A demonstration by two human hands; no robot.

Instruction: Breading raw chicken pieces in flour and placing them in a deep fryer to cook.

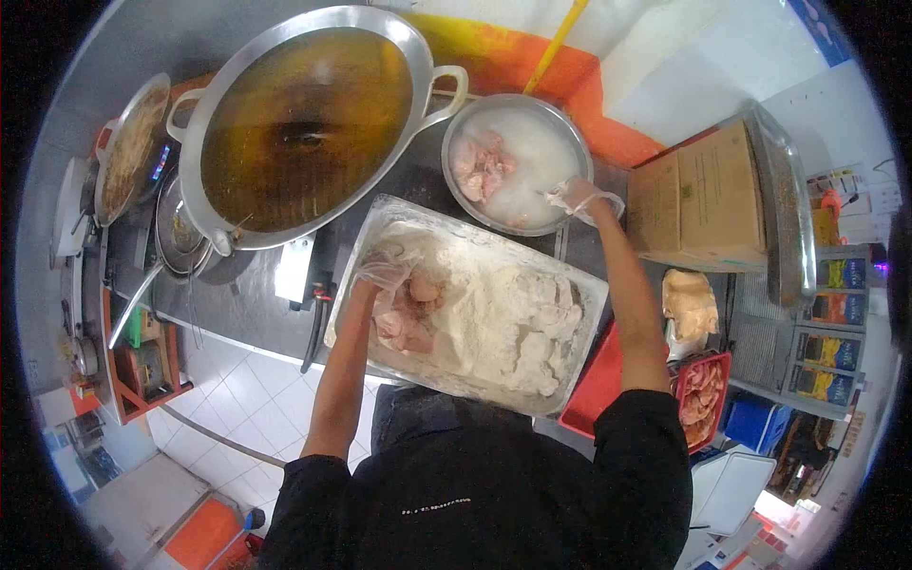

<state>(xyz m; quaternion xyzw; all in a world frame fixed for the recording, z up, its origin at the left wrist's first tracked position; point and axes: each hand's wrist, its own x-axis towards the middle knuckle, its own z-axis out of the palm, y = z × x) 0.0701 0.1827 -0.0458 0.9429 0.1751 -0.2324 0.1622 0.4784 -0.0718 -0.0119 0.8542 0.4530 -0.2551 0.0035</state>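
Observation:
A metal tray (456, 390) of white flour (477, 313) lies in front of my body. My left hand (385, 276), in a clear plastic glove, is at the tray's left end, over or against raw chicken pieces (406, 329). Flour-coated chicken pieces (545, 306) lie at the tray's right end. My right hand (578, 195), also gloved, reaches into a round metal bowl (456, 187) of cloudy whitish liquid (538, 160). Pale raw chicken (483, 165) rests at the bowl's left side, apart from that hand. The fingers of both hands are too hidden to show a grip.
A wide two-handled pan (374, 25) of dark oil (306, 135) stands behind left. Strainers (187, 235) lie beside it. At right are a cardboard box (695, 196), a red tray (595, 385) and a red container (721, 360) of raw meat. A black hose (318, 328) hangs over the counter's front edge.

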